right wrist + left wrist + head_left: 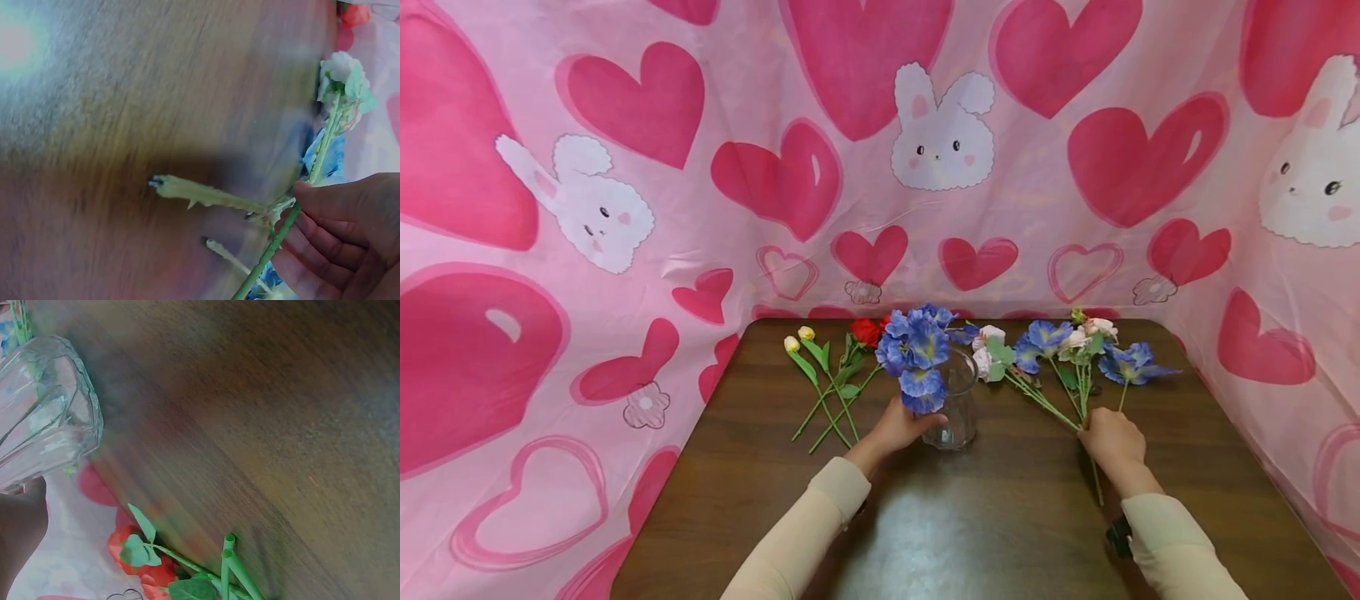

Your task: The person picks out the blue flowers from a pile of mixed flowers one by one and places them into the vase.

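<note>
My left hand (898, 427) grips the clear glass vase (958, 417) low on its side. In the left wrist view, part of that hand (24, 528) shows beside the faceted vase (59, 419). Blue flowers (917, 350) lean over the vase's left rim, above the hand; whether their stems stand inside is hard to tell. At the right, my right hand (1114, 442) pinches a green flower stem (275, 247) between thumb and fingers. Pale pink roses (1078, 337) and blue flowers (1127, 364) spread beyond that hand; which bloom belongs to the pinched stem I cannot tell.
Two yellow tulips (799, 340) and red flowers (865, 332) lie left of the vase, their stems crossing. More pale roses (988, 354) lie right of it. The brown wooden table (1000, 525) meets a pink heart-print cloth (1030, 200) at its back edge.
</note>
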Demonstrator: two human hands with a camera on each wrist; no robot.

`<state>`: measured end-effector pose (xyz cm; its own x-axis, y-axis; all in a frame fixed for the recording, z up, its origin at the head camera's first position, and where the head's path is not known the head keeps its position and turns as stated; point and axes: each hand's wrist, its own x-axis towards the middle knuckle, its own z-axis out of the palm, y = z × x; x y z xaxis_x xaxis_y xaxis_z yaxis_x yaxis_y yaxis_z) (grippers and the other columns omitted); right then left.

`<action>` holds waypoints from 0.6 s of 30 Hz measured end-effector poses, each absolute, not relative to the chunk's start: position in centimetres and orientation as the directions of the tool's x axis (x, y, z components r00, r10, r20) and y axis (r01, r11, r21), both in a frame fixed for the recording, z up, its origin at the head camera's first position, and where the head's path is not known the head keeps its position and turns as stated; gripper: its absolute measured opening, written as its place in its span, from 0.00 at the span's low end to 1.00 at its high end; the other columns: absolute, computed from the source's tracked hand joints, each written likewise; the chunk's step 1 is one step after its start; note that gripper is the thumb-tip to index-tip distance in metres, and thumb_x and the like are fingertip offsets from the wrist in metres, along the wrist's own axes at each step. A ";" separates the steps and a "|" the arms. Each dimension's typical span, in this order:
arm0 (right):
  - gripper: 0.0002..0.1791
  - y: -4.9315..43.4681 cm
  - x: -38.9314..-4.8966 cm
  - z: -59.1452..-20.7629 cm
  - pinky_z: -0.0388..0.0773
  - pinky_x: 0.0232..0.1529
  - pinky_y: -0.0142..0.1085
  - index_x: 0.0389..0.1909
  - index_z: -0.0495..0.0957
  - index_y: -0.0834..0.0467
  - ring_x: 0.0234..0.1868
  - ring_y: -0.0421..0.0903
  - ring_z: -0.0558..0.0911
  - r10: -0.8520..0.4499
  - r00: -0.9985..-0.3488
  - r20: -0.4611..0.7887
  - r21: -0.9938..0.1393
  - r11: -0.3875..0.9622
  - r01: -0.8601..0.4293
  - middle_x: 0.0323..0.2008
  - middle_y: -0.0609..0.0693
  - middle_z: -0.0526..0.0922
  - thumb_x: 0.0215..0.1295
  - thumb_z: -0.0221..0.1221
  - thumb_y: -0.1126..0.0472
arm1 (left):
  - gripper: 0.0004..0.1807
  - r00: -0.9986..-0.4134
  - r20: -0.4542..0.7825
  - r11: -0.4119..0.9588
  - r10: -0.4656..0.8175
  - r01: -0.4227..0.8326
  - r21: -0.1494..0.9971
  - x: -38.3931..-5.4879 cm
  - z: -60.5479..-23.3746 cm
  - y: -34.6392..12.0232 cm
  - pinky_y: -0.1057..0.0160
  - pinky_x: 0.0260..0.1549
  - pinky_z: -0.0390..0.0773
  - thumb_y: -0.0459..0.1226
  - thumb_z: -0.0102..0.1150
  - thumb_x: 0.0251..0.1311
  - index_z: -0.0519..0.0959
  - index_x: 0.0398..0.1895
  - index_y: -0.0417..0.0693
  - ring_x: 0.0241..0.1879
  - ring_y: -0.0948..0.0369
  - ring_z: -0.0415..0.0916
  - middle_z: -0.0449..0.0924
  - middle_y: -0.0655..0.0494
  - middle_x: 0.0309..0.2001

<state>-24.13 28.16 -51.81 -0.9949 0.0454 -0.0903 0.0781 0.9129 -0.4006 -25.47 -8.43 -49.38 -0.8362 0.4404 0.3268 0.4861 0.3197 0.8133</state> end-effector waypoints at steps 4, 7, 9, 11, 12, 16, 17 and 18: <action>0.05 27.7 -23.7 -51.5 0.75 0.23 0.52 0.29 0.83 0.62 0.23 0.53 0.78 0.031 -0.996 -0.089 -0.419 0.906 0.066 0.24 0.56 0.81 0.57 0.61 0.64 | 0.32 -0.841 0.308 0.317 0.446 0.470 0.824 -25.4 -49.2 -8.4 0.55 0.55 0.72 0.31 0.67 0.58 0.66 0.64 0.33 0.55 0.51 0.74 0.76 0.41 0.56; 0.04 27.1 -23.3 -51.5 0.75 0.24 0.52 0.28 0.84 0.61 0.23 0.54 0.79 0.023 -0.997 -0.071 -0.434 0.900 0.051 0.25 0.57 0.82 0.57 0.63 0.64 | 0.32 -0.839 0.305 0.310 0.451 0.467 0.828 -25.5 -49.2 -8.4 0.55 0.55 0.72 0.31 0.67 0.58 0.66 0.64 0.33 0.55 0.52 0.74 0.76 0.42 0.56; 0.03 26.7 -23.0 -51.6 0.75 0.25 0.51 0.27 0.84 0.60 0.23 0.53 0.79 0.022 -0.999 -0.050 -0.441 0.897 0.042 0.25 0.56 0.82 0.56 0.64 0.63 | 0.32 -0.836 0.310 0.305 0.453 0.472 0.827 -25.5 -49.2 -8.4 0.56 0.55 0.73 0.30 0.67 0.58 0.66 0.64 0.33 0.54 0.52 0.74 0.76 0.42 0.55; 0.03 26.3 -22.8 -51.9 0.74 0.24 0.48 0.25 0.83 0.59 0.23 0.51 0.78 0.022 -0.999 -0.037 -0.452 0.891 0.037 0.24 0.54 0.82 0.55 0.65 0.63 | 0.31 -0.833 0.318 0.308 0.452 0.480 0.821 -25.5 -49.2 -8.4 0.56 0.54 0.73 0.31 0.67 0.58 0.67 0.63 0.33 0.54 0.52 0.74 0.77 0.41 0.55; 0.04 26.1 -22.7 -52.0 0.73 0.24 0.47 0.25 0.83 0.58 0.22 0.50 0.77 0.023 -0.999 -0.037 -0.462 0.886 0.038 0.23 0.53 0.81 0.56 0.65 0.63 | 0.31 -0.833 0.322 0.310 0.450 0.484 0.818 -25.4 -49.2 -8.4 0.56 0.54 0.73 0.31 0.67 0.58 0.67 0.63 0.32 0.54 0.52 0.74 0.77 0.41 0.54; 0.06 25.0 -22.2 -52.8 0.68 0.22 0.42 0.22 0.82 0.58 0.20 0.47 0.72 0.031 -0.998 -0.049 -0.498 0.866 0.052 0.19 0.48 0.78 0.56 0.66 0.63 | 0.30 -0.836 0.326 0.327 0.441 0.488 0.809 -25.4 -49.2 -8.3 0.56 0.54 0.74 0.32 0.67 0.58 0.68 0.62 0.32 0.53 0.52 0.75 0.77 0.41 0.54; 0.06 24.8 -22.1 -53.0 0.68 0.22 0.42 0.21 0.82 0.57 0.19 0.47 0.72 0.034 -0.998 -0.044 -0.506 0.861 0.051 0.19 0.47 0.78 0.56 0.66 0.63 | 0.30 -0.835 0.329 0.327 0.441 0.490 0.808 -25.3 -49.3 -8.3 0.55 0.53 0.74 0.32 0.67 0.58 0.68 0.62 0.32 0.53 0.52 0.75 0.77 0.41 0.54; 0.07 24.6 -21.9 -53.2 0.67 0.22 0.42 0.21 0.81 0.57 0.19 0.47 0.71 0.041 -0.998 -0.045 -0.513 0.856 0.058 0.19 0.47 0.78 0.56 0.67 0.63 | 0.31 -0.834 0.331 0.324 0.442 0.493 0.807 -25.3 -49.3 -8.3 0.55 0.53 0.74 0.32 0.67 0.57 0.67 0.62 0.33 0.53 0.52 0.75 0.77 0.41 0.54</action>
<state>-21.94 24.60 -53.20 -0.9982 0.0407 -0.0447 0.0579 0.8563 -0.5132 -25.34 -8.34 -49.28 -0.8336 0.4418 0.3315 0.4929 0.3241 0.8075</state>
